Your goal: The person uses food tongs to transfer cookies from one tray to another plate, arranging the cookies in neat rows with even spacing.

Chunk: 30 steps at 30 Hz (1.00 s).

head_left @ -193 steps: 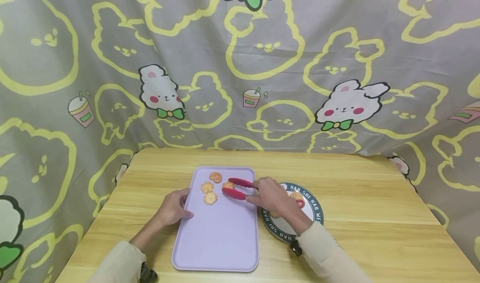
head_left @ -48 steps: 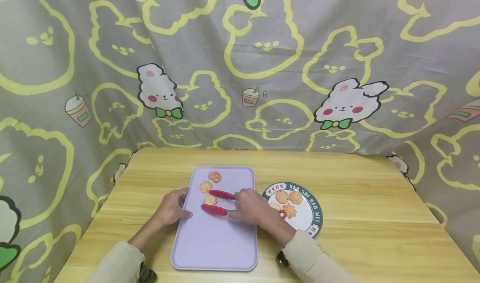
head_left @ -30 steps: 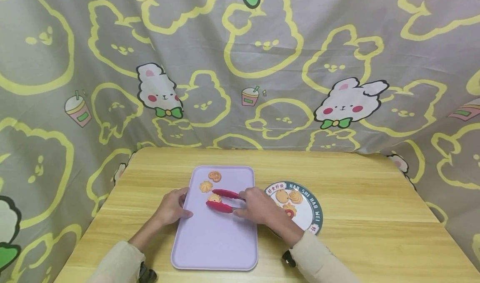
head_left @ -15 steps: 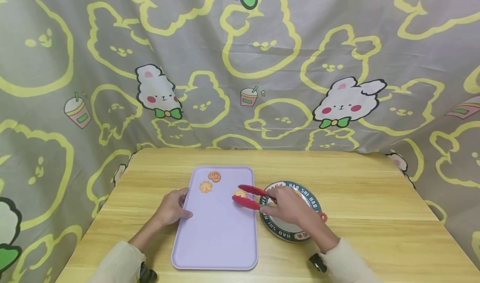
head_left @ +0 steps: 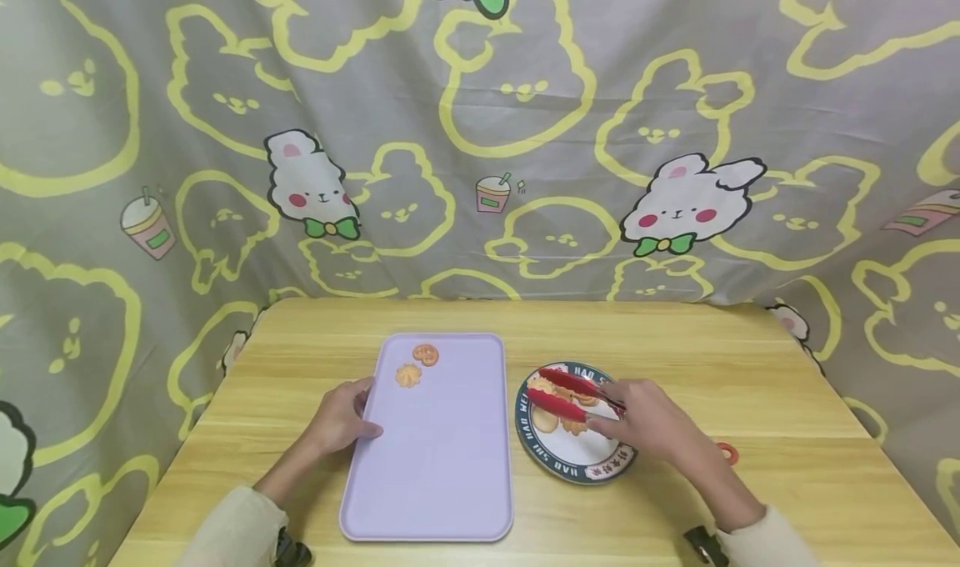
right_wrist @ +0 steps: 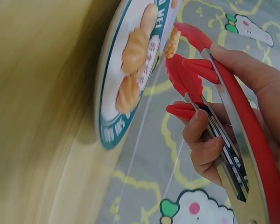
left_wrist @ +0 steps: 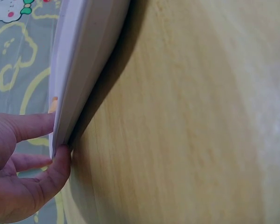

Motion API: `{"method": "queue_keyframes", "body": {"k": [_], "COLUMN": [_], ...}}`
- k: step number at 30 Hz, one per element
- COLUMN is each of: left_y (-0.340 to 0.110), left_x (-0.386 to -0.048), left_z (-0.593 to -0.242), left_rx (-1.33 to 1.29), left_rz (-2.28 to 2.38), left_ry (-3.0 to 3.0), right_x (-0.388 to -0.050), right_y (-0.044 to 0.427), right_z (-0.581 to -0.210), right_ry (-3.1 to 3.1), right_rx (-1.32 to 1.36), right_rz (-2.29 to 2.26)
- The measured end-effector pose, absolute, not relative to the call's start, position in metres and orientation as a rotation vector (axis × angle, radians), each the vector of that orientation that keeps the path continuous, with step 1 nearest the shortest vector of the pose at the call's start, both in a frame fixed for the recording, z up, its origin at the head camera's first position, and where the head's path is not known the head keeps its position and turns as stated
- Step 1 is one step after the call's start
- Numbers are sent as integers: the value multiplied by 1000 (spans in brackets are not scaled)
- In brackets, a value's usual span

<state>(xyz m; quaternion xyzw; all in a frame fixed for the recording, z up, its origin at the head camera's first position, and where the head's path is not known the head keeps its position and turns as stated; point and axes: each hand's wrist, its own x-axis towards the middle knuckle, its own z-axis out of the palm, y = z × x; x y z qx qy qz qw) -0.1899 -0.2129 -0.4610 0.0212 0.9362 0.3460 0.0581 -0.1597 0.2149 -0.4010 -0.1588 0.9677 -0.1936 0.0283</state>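
My left hand (head_left: 341, 417) pinches the left rim of a lilac tray (head_left: 431, 484), thumb on the rim and fingers at its side and underneath. On the tray lie a pretzel-shaped cookie (head_left: 426, 354) and a flower-shaped cookie (head_left: 408, 375). In my right hand (head_left: 652, 425) are red-tipped food tongs (head_left: 557, 404). Their tips clasp a cookie (right_wrist: 173, 43) above a round plate (head_left: 527, 442) with a dark green lettered rim. Several cookies sit on that plate, a round one (head_left: 545, 420) among them, partly hidden under the tongs.
The wooden table (head_left: 750, 383) carries the tray at centre and the plate just to its right, with a narrow gap between. A patterned curtain (head_left: 540, 242) hangs behind and at both sides. The tongs' red end ring (head_left: 729, 454) sticks out past my right wrist.
The tongs took a cookie from the tray and my right hand has carried it rightward over the plate. Fewer cookies lie on the tray. My left hand keeps its grip.
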Motion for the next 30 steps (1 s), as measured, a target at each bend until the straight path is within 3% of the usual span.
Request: {"method": "queue_keyframes", "body": {"k": [19,30], "left_y": [-214,-213], "left_x": [-190,-189], "left_z": [-461,-458], "left_rx": [50,56], "left_rz": [1078,1059], "left_ry": [2820,2814], "right_x": [-129,-121], "right_y": [277,288], "right_z": [-399,-409], "right_ry": [3000,2975], "right_rx": [-399,-337], "right_rz": [-544,-521]}}
